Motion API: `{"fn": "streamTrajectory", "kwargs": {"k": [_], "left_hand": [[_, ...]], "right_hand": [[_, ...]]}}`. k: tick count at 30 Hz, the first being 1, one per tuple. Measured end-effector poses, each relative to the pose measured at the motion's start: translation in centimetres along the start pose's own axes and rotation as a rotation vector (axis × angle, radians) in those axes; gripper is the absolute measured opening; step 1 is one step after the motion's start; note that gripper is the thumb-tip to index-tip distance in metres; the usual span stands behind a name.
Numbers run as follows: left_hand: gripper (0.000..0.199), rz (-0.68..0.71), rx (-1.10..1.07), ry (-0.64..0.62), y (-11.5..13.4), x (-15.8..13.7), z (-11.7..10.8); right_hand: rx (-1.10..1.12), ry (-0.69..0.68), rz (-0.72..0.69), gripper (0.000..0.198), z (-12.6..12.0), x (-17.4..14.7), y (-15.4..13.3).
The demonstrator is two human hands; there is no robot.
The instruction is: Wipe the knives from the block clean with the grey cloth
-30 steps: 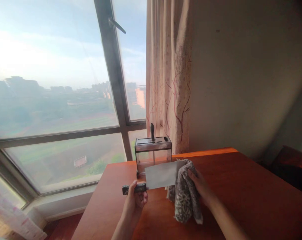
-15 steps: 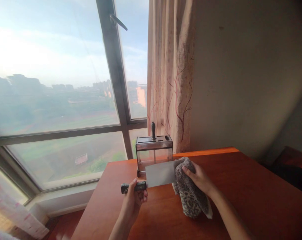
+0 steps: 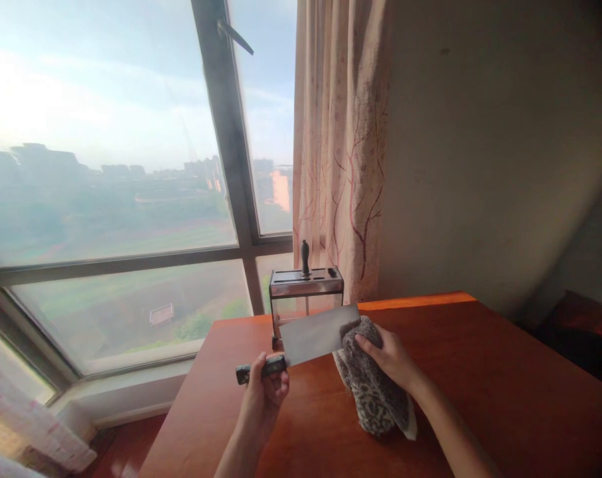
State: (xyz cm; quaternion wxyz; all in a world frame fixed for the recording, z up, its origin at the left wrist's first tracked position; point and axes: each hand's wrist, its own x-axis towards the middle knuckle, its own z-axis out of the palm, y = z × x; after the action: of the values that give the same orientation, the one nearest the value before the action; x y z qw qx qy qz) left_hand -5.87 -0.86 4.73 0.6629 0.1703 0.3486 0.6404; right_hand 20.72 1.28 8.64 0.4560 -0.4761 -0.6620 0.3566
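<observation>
My left hand [image 3: 267, 385] is closed round the dark handle of a cleaver [image 3: 315, 335]. The broad grey blade points right, its far end tilted up. My right hand [image 3: 387, 355] grips a fluffy grey-brown patterned towel [image 3: 375, 392] against the blade's lower far corner; the rest of the cloth hangs down over the table. Behind the blade stands a knife block [image 3: 306, 285] with a metal slotted top and clear sides. One black-handled tool [image 3: 305, 257] stands upright in it. The blade hides part of the block's lower front.
The reddish-brown wooden table [image 3: 480, 392] reaches to the wall [image 3: 480, 166] on the right. A large window [image 3: 111, 199] lies to the left, with a patterned curtain [image 3: 340, 146] beside it. Another curtain [image 3: 36, 411] hangs at the lower left.
The towel and my right hand have slid a little left and down the blade, baring its upper far corner. The blade's far end has tilted upward.
</observation>
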Motion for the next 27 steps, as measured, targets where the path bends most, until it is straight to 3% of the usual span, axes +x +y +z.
{"fn": "streamTrajectory", "kwargs": {"k": [6,17,21,27], "left_hand": [[0.024,-0.045,0.092,-0.044,0.4,0.0,-0.5],[0.032,0.038,0.192,-0.13,0.5,0.2,-0.9],[0.03,-0.004,0.083,-0.103,0.0,0.4,-0.9],[0.033,-0.004,-0.005,-0.057,-0.9,0.7,-0.8]], "right_hand": [[-0.092,-0.043,-0.007,0.039,-1.0,0.2,-0.8],[-0.203,-0.034,-0.025,0.045,-2.1,1.0,-1.0],[-0.06,0.054,-0.018,0.042,-1.0,1.0,-1.0],[0.307,0.254,0.147,0.044,1.8,0.4,-0.1]]}}
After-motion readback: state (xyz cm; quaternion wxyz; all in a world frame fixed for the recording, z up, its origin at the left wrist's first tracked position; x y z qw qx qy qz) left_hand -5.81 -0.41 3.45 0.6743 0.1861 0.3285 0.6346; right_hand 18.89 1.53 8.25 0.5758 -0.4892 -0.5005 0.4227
